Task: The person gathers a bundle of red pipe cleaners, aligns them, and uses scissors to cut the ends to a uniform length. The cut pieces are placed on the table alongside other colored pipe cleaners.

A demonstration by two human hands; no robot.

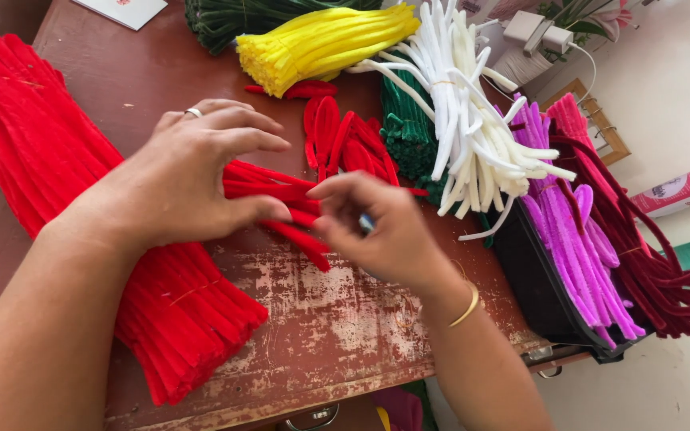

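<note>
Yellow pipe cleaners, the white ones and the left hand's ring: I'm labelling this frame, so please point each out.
yellow pipe cleaners (325,44): head view, middle of the bundle.
white pipe cleaners (465,112): head view, middle of the bunch.
ring (193,112): head view, band on a left-hand finger.

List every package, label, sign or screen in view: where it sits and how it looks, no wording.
Pink and white package: far right edge, beyond the table, long and lying tilted, with dark print.
White card: top edge on the brown table, flat, cut off by the frame, with a small red mark.
No screens or signs show.
</note>
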